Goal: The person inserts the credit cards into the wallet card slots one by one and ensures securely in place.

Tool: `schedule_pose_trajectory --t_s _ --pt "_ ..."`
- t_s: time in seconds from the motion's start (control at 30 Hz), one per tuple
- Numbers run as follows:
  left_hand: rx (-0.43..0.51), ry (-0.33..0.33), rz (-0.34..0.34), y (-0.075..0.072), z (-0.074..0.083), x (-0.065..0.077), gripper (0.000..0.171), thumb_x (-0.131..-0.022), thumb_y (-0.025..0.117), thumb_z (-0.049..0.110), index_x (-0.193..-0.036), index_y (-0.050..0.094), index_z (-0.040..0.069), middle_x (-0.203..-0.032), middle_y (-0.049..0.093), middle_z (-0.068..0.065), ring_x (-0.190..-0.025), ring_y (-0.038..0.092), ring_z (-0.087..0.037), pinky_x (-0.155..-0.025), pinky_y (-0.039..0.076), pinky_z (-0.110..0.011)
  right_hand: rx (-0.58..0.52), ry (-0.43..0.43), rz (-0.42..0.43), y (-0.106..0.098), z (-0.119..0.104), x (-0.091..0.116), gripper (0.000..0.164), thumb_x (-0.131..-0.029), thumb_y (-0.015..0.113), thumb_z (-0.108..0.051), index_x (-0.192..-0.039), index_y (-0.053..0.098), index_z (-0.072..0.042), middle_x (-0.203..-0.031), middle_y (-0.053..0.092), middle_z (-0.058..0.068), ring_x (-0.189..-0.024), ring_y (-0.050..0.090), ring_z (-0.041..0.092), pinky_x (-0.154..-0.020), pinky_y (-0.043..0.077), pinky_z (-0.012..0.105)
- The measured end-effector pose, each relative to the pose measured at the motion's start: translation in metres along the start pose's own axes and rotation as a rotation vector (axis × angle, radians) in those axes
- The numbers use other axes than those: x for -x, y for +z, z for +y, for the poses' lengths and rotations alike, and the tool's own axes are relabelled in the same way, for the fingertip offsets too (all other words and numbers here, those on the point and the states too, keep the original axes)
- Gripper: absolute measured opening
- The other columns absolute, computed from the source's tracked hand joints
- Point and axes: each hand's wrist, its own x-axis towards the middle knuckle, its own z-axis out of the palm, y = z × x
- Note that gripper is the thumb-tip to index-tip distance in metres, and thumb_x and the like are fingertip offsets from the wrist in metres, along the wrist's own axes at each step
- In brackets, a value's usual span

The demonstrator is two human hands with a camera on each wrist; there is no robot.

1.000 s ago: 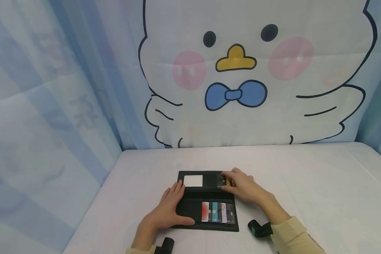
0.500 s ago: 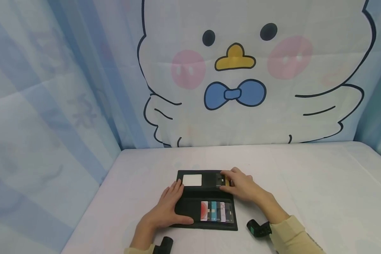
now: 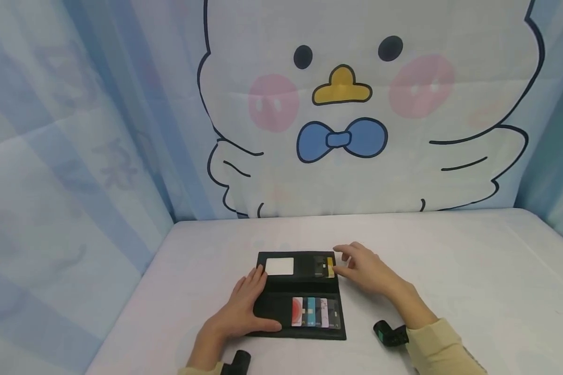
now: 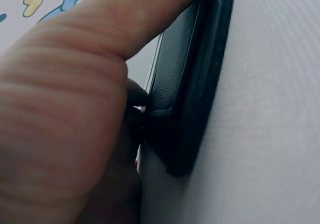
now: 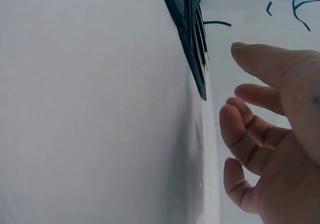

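An unfolded black card wallet (image 3: 304, 265) lies flat on the table. Its far panel bears a white card (image 3: 280, 266) at the left and, at the right, a dark card beside a yellow card (image 3: 330, 267). Several overlapping cards (image 3: 311, 312) fill slots in the near panel. My left hand (image 3: 241, 310) rests on the wallet's left side, thumb stretched along the near edge; the left wrist view shows the thumb over the black border (image 4: 172, 69). Off the far panel's right edge, my right hand (image 3: 368, 271) hovers with loosely bent fingers, holding nothing.
A white cloth covers the table (image 3: 441, 260). Behind it hangs a curtain (image 3: 342, 187) printed with a cartoon bird, and another blue-white curtain (image 3: 65, 208) hangs at the left. A black wrist device (image 3: 390, 333) sits by the right sleeve.
My right hand has let go at the far panel's right-hand cards and drawn back to the right, uncovering the yellow card. The left hand stays on the wallet.
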Motion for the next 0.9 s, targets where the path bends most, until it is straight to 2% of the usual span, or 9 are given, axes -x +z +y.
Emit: schedule_pose_trajectory --t_s 0.27,0.47,0.6,0.8,0.9 --pt "0.006 -0.005 0.007 -0.002 -0.001 0.0 0.114 -0.077 0.084 0.05 -0.157 0.023 -0.005 -0.167 0.009 -0.02 -0.153 0.003 -0.034 -0.121 0.0 -0.055 -0.002 -0.019 0.022 -0.006 0.003 0.003 0.03 -0.094 0.072 -0.015 -0.119 0.069 0.001 -0.095 0.06 0.001 -0.081 0.054 0.015 -0.069 0.051 0.033" --pt "0.019 0.012 0.005 -0.001 -0.002 -0.004 0.11 -0.08 0.082 0.048 -0.157 0.024 -0.006 -0.166 0.01 -0.021 -0.153 0.006 -0.037 -0.121 0.002 -0.056 0.002 0.017 0.054 -0.009 0.005 0.015 0.017 -0.094 0.071 -0.012 -0.108 0.072 -0.003 -0.089 0.06 -0.001 -0.08 0.054 0.015 -0.069 0.051 0.033" --pt "0.023 0.0 0.009 0.001 0.0 -0.006 0.108 -0.081 0.081 0.05 -0.157 0.026 -0.004 -0.166 0.012 -0.022 -0.152 0.008 -0.038 -0.121 0.004 -0.057 0.002 0.03 0.055 -0.014 0.008 0.026 0.007 -0.095 0.07 -0.012 -0.1 0.072 -0.007 -0.085 0.059 -0.004 -0.078 0.053 0.014 -0.069 0.05 0.033" --pt "0.031 -0.06 0.074 -0.002 0.002 -0.005 0.101 -0.083 0.079 0.05 -0.157 0.031 0.001 -0.165 0.019 -0.017 -0.151 0.015 -0.039 -0.117 0.018 -0.062 0.025 0.019 0.076 -0.022 0.012 0.043 0.006 -0.097 0.068 -0.014 -0.094 0.07 -0.009 -0.081 0.058 -0.006 -0.076 0.051 0.013 -0.066 0.048 0.031" --pt "0.021 -0.077 0.118 -0.005 0.003 -0.005 0.098 -0.085 0.077 0.05 -0.157 0.032 0.002 -0.164 0.023 -0.016 -0.15 0.02 -0.037 -0.117 0.023 -0.061 0.045 0.018 0.096 -0.027 0.015 0.05 0.006 -0.097 0.067 -0.013 -0.093 0.069 -0.009 -0.081 0.057 -0.007 -0.074 0.05 0.012 -0.063 0.047 0.03"
